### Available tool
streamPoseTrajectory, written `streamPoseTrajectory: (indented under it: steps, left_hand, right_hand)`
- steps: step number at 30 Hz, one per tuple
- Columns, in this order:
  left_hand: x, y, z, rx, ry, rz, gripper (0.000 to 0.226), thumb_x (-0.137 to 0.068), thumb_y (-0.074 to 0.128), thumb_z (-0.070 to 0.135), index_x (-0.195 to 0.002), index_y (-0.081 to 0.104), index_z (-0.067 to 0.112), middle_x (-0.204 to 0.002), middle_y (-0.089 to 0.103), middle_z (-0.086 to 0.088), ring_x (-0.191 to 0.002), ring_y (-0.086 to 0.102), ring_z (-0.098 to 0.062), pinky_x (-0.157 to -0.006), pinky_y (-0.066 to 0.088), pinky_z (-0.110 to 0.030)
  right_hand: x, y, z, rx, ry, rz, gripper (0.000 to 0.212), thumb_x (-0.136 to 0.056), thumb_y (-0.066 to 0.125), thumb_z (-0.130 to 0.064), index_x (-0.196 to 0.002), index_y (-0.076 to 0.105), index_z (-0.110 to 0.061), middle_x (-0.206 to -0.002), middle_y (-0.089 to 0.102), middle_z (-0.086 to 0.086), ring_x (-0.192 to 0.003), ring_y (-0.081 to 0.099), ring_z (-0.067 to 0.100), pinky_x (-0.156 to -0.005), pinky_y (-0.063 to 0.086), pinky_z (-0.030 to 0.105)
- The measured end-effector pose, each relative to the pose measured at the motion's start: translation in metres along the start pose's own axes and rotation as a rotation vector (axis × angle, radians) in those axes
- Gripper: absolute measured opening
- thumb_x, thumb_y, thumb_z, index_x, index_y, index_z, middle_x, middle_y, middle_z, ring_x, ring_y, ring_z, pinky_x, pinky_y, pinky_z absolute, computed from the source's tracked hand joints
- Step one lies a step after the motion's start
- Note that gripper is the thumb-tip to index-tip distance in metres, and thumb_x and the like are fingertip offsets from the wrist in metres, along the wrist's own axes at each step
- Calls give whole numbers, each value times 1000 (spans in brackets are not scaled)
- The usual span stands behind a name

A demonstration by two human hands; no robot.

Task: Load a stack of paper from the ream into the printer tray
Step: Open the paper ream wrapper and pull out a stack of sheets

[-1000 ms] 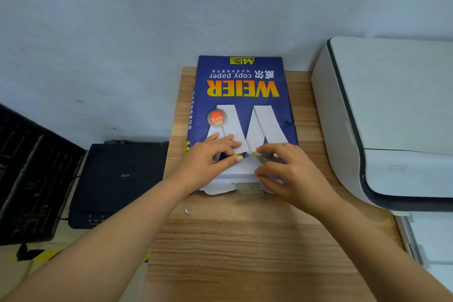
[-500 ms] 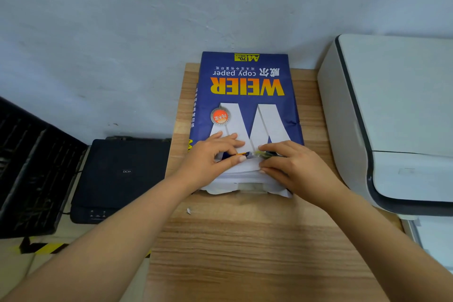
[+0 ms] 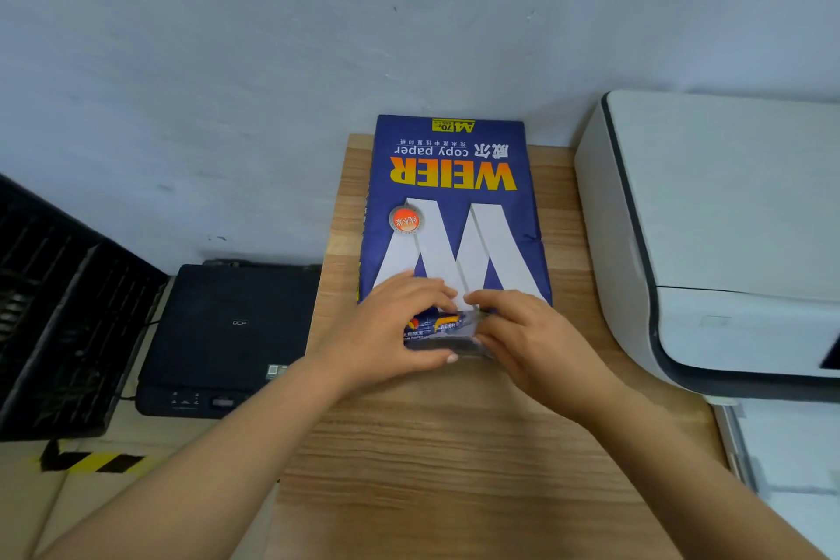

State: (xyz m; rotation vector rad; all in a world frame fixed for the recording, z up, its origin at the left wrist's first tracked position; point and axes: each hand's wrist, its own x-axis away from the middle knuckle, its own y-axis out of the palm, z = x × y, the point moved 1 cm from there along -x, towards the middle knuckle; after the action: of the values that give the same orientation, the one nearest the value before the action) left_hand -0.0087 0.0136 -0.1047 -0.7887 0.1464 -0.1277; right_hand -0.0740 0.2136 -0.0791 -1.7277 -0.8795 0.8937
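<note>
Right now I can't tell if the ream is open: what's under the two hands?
Under the left hand and right hand lies the near end of the blue WEIER ream, its wrapper flap showing between them. Any sheets there are covered.

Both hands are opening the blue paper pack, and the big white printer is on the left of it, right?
Not quite. The head view shows the white printer right of the blue paper pack. Both the left hand and right hand are at its near end.

One ream (image 3: pixel 454 205), two printers (image 3: pixel 727 218) (image 3: pixel 227 332), two hands (image 3: pixel 391 327) (image 3: pixel 532 332).
</note>
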Motion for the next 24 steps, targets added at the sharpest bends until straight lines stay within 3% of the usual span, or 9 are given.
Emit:
streamPoseTrajectory:
  steps: [4, 7, 11, 14, 16, 19, 24]
  left_hand:
    - [24, 8, 22, -62, 56, 60, 30, -80, 68, 37, -107, 63, 24, -121, 62, 10, -119, 49, -1, -110, 30, -24]
    - [41, 12, 38, -88, 27, 83, 20, -80, 61, 39, -94, 66, 25, -116, 66, 8, -113, 51, -3, -105, 32, -21]
    - [66, 18, 64, -82, -118, 7, 21, -85, 57, 42, -95, 67, 27, -102, 69, 10, -99, 58, -6, -86, 49, -31]
    - [83, 21, 84, -76, -152, 0, 14, -86, 62, 33, -96, 67, 26, -100, 70, 9, -95, 60, -7, -84, 50, -33]
    - [94, 23, 97, -58, -164, 1, 12, -87, 63, 32, -95, 68, 24, -99, 71, 10, -94, 61, -5, -84, 50, -30]
    - [109, 26, 114, -62, -193, -15, 14, -88, 62, 33, -98, 67, 24, -103, 70, 11, -96, 60, -4, -85, 49, -28]
    - [138, 36, 132, -98, -202, -26, 17, -88, 61, 33, -102, 68, 25, -107, 69, 11, -99, 60, -4, -86, 50, -26]
  right_hand:
    - [15, -5, -14, -18, -7, -44, 11, -86, 62, -23, -90, 71, -17, -119, 64, 4, -103, 63, 19, -88, 52, 34]
    - [34, -10, -26, -23, -27, -56, 3, -85, 65, -23, -86, 68, -21, -119, 64, 2, -103, 62, 18, -87, 52, 32]
    - [60, -23, -40, -111, 25, -78, 21, -88, 52, -38, -83, 67, -24, -117, 64, -3, -104, 60, 13, -86, 51, 27]
    - [75, -37, -48, -348, 246, -75, 26, -86, 53, -47, -102, 65, -29, -120, 58, -13, -111, 51, 1, -95, 43, 21]
    - [82, -41, -48, -456, 397, -14, 29, -87, 58, -42, -110, 63, -26, -117, 59, -13, -111, 50, 2, -96, 41, 21]
    - [87, -38, -40, -432, 530, -81, 37, -86, 63, -31, -120, 58, -19, -125, 55, -2, -119, 48, 14, -100, 36, 23]
    - [90, -28, -35, -408, 750, -233, 55, -87, 61, -32, -136, 42, -15, -140, 42, 8, -130, 39, 23, -106, 33, 31]
